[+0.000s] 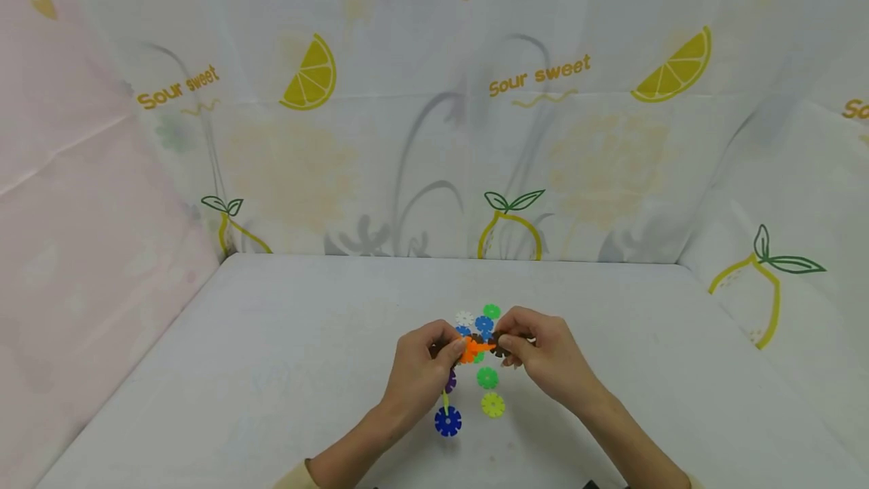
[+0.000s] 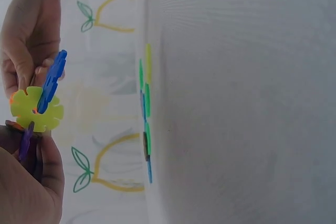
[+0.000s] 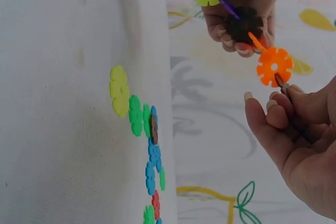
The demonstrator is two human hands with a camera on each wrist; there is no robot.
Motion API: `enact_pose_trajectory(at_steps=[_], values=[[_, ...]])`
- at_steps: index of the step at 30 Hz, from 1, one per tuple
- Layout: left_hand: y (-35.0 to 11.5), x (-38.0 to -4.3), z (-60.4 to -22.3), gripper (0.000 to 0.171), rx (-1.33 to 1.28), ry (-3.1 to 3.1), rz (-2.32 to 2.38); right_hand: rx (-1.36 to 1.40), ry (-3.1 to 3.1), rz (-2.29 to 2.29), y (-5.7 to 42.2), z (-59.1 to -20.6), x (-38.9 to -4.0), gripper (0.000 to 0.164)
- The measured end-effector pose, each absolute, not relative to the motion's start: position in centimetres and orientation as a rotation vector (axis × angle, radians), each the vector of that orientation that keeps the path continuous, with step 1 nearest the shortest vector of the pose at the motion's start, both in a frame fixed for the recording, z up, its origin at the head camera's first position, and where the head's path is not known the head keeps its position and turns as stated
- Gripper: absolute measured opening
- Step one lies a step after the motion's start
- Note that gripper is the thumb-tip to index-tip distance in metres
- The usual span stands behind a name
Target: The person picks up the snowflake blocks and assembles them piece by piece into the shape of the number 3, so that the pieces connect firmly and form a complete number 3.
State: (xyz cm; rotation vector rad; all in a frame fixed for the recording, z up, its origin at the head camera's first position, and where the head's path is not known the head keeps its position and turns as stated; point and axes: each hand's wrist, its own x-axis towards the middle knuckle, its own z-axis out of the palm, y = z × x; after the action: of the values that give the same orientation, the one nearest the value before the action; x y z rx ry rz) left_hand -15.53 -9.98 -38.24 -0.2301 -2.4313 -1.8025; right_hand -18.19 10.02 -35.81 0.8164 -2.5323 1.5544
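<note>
My left hand (image 1: 424, 361) grips a chain of notched plastic snowflake discs at its upper end, thumb against an orange disc (image 1: 468, 351). Below that hand hang a purple disc (image 1: 451, 379), a yellow disc (image 2: 50, 116) and, at the bottom, a dark blue disc (image 1: 448, 422). A black disc (image 3: 244, 24) lies against the left fingers in the right wrist view. Between the hands a second orange disc (image 3: 266, 62) stands out face-on. With thumb and fingertips my right hand (image 1: 543, 345) pinches a dark brown disc (image 1: 502, 345), its edge at the second orange disc's rim.
Loose discs lie on the white table (image 1: 271, 368) below and beyond the hands: a yellow one (image 1: 492, 404), a green one (image 1: 487, 377), a white one (image 1: 465, 318), several others. The right wrist view adds a red disc (image 3: 156, 204). A printed cloth (image 1: 421, 149) hangs behind.
</note>
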Motion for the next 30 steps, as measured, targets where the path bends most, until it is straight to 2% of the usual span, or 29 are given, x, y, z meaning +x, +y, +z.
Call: enact_pose_trajectory(at_steps=[12,30], values=[[-10.23,-16.25,-38.47,0.014,-0.281,-2.402,-1.879,0.586,-2.51,1.686,10.02,-35.61,-18.71,0.016],[-10.09,-16.22,-38.82,0.024,-0.33,-2.46,-1.894,0.719,-2.481,1.862,9.89,-36.19,-18.66,0.008]])
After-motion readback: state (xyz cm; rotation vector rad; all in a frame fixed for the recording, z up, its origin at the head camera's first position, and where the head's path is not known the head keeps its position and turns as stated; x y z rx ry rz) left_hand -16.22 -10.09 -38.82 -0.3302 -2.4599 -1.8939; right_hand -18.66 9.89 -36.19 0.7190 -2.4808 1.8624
